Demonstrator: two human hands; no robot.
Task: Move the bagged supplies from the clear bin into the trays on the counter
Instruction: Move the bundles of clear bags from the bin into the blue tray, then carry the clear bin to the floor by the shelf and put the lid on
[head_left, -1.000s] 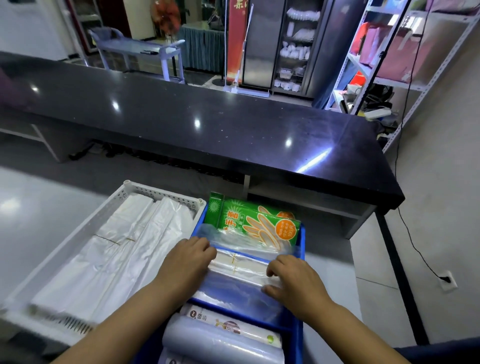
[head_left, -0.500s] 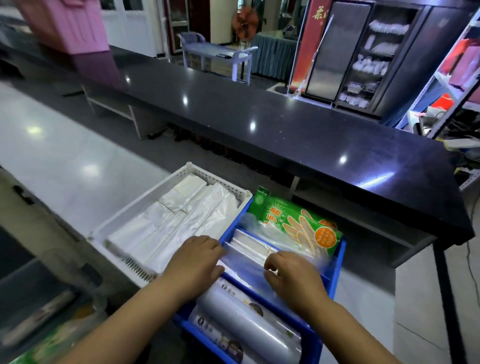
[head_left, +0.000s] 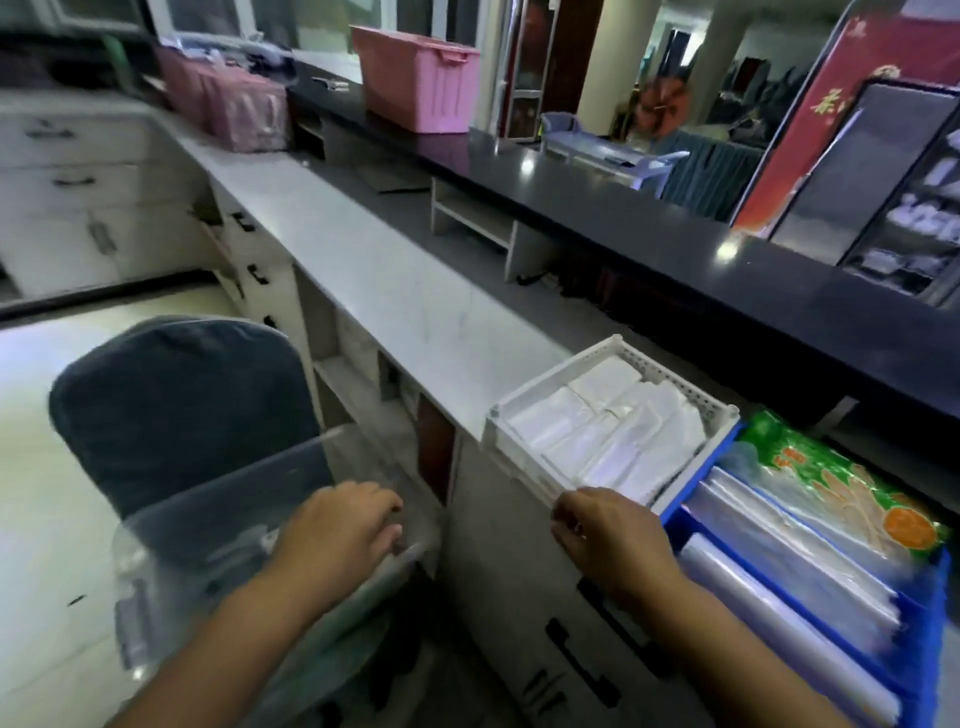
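Left hand (head_left: 345, 525) reaches over the clear bin (head_left: 171, 525) on the dark chair (head_left: 176, 400), fingers loosely curled, apparently holding nothing, though blur hides the bin's contents. Right hand (head_left: 605, 540) hangs empty, half-curled, beside the white tray (head_left: 613, 353) of folded bags. Blue tray (head_left: 696, 486) holds rolls and the green glove pack (head_left: 841, 478).

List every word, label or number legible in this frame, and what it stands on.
No text can be read with certainty.
Green glove packet in the blue tray: red print, too blurred to read.
Red banner at top right: yellow characters, cut off and blurred.
Pink bin, white tray: no text visible.
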